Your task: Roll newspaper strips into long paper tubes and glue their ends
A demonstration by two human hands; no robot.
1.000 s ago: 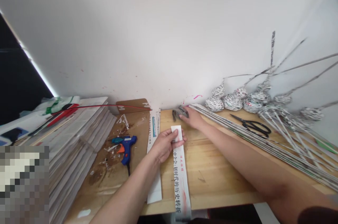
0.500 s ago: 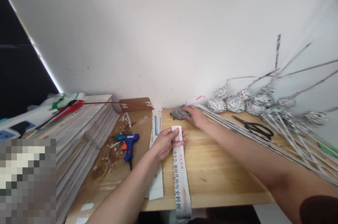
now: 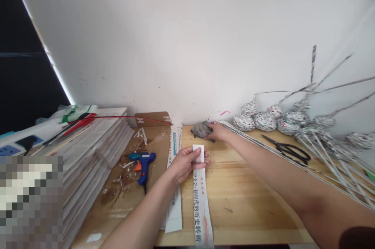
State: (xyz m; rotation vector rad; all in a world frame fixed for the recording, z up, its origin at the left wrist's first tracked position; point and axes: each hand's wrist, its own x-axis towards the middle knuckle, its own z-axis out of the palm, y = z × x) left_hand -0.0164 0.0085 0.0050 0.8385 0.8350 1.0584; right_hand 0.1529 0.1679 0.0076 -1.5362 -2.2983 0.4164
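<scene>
My left hand (image 3: 187, 162) pinches the top end of a printed paper strip (image 3: 200, 206) between thumb and fingers. The strip hangs down toward the table's front edge. Farther back, near the wall, my right hand (image 3: 219, 131) is closed on the right side of a crumpled grey cloth (image 3: 200, 129), with its fingertips partly hidden. Just left of my left hand, more printed paper strips (image 3: 174, 217) lie lengthwise on the table, partly covered by my forearm.
A blue glue gun (image 3: 143, 167) lies on stained cardboard (image 3: 117, 210), beside a tall paper stack (image 3: 99, 163) carrying a power strip (image 3: 17, 143). Black scissors (image 3: 288, 150), long paper rods (image 3: 249, 138) and woven paper gourds (image 3: 265, 120) are at right. Behind is a white wall (image 3: 187, 45).
My right hand has shifted slightly, and the grey cloth looks bunched up more. My left hand keeps its hold on the paper strip. The whole view has moved a little.
</scene>
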